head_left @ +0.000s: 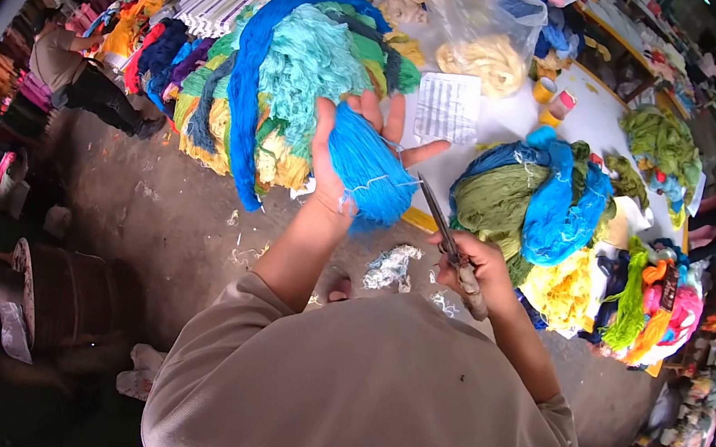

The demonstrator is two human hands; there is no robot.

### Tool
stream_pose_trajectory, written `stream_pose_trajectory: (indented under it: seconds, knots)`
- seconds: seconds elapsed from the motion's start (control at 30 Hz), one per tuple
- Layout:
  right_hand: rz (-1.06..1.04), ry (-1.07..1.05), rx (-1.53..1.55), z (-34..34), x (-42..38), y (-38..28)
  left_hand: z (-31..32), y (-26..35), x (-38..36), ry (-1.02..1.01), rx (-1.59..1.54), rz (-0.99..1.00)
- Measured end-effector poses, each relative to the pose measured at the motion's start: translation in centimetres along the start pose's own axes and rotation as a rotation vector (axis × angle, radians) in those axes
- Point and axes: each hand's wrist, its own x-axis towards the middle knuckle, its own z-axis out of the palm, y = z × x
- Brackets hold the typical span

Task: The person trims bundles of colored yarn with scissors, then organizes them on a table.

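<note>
Above a white worktop (501, 120) heaped with yarn, two bare hands work on one blue skein

One left hand (352, 145) is raised palm up, its grip closed around a single bright blue skein (371, 173) of soft, stringy fibre that fans out like a brush just over the worktop's near edge; one right hand (477, 268) has its grip clamped on one pair of thin metal scissors (445, 233), blades pointing up toward the skein. Two large fluffy mounds flank the hands: a blue, turquoise and yellow pile (278, 75) to the left, a green and blue pile (535, 203) to the right. One clear plastic bag (486, 31) holds cream yarn beside one printed paper sheet (447, 108)
</note>
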Motion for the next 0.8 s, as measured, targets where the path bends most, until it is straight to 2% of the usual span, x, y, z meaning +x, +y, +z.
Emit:
stream_pose_trajectory:
  seconds: [0.1, 0.17, 0.23, 0.3, 0.33, 0.4, 0.43, 0.53, 0.6, 0.67, 0.7, 0.8]
  knots:
    - [0.029, 0.073, 0.08, 0.7, 0.4, -0.2, 0.1, -1.1, -0.4, 0.102, 0.034, -0.053]
    - [-0.042, 0.121, 0.171, 1.0, 0.6, -0.1, 0.3, -1.4, -0.5, 0.123, -0.063, -0.048]
    - [-0.147, 0.205, 0.187, 1.2, 1.1, -0.3, 0.3, -1.4, -0.4, 0.198, 0.205, -0.054]
    - [-0.161, 0.315, 0.054, 1.6, 2.0, -0.7, -0.2, -2.0, -0.2, 0.267, 0.236, -0.081]
    - [-0.389, 0.389, -0.092, 2.2, 3.7, -1.5, 0.5, -2.7, 0.0, 0.329, 0.308, -0.088]
    - [-0.513, 0.186, -0.758, -0.2, 4.9, -3.1, 1.4, -3.5, 0.2, 0.387, 0.375, -0.115]
    - [-0.513, 0.177, -0.77, -0.1, 5.1, -3.2, 1.4, -3.7, 0.2, 0.385, 0.368, -0.132]
    - [-0.373, 0.287, -0.542, 0.2, 2.2, 0.2, 1.1, -1.7, 0.7, 0.396, 0.508, 0.031]
    - [-0.022, 0.276, -0.401, -1.1, -2.3, 4.2, 0.6, 0.7, 0.4, 0.472, 0.552, 0.141]
    - [0.15, 0.259, -0.222, -1.9, -6.2, 4.7, 0.4, 2.6, -0.1, 0.551, 0.592, 0.221]
    - [0.248, 0.262, -0.347, -2.6, -7.8, 5.8, 0.5, 2.7, -0.5, 0.561, 0.59, 0.238]
    - [0.469, 0.354, -0.773, -5.5, -13.5, 14.0, 1.2, 0.8, -0.6, 0.539, 0.978, 0.181]
